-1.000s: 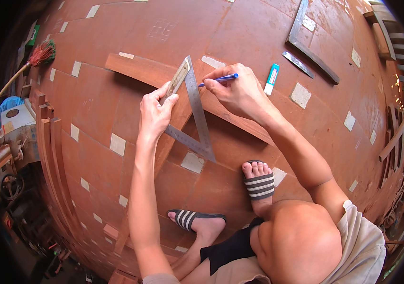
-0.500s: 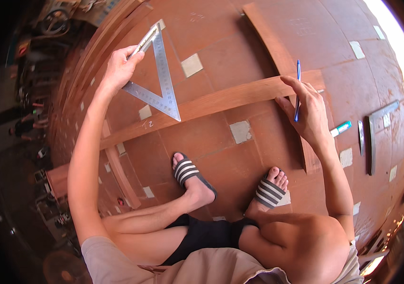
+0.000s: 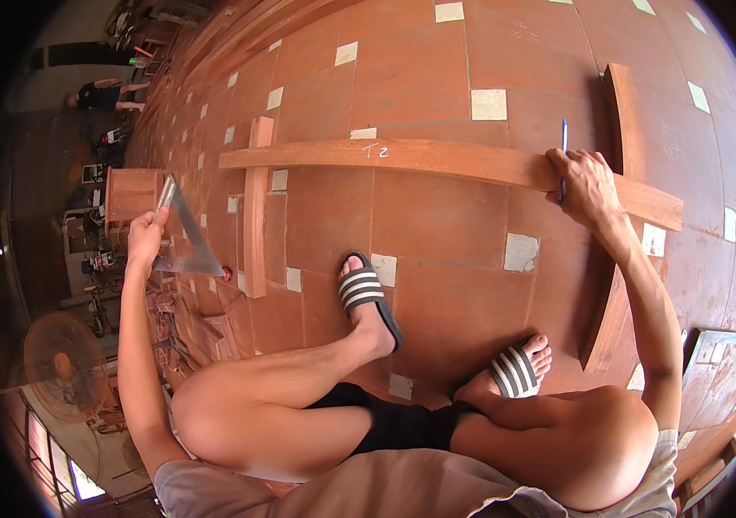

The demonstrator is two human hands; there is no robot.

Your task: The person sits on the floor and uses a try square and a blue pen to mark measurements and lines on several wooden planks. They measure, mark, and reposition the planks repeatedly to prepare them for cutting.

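Observation:
My left hand (image 3: 145,237) is out to the left, closed on the thick edge of a metal triangular set square (image 3: 195,235). Its thin blade tilts over the floor, apart from the wood. My right hand (image 3: 590,188) rests on a long reddish wooden beam (image 3: 463,159) near its right end, fingers curled at the far edge. A blue pen (image 3: 565,134) sticks up between those fingers. White handwritten marks show on the beam's side. Under it lie two crosswise wooden pieces, one at the left (image 3: 255,224) and one at the right (image 3: 627,121).
My sandalled feet (image 3: 363,289) stand on the brown tiled floor (image 3: 437,302), near side of the beam. A framing square (image 3: 713,336) lies at far right. Beyond the left hand are a wooden box (image 3: 132,194) and a standing fan (image 3: 63,363). Another person (image 3: 104,95) is far off, upper left.
My view has turned leftward. The left hand has carried the set square left, away from above the beam. My right hand has come down onto the beam, still with the pen.

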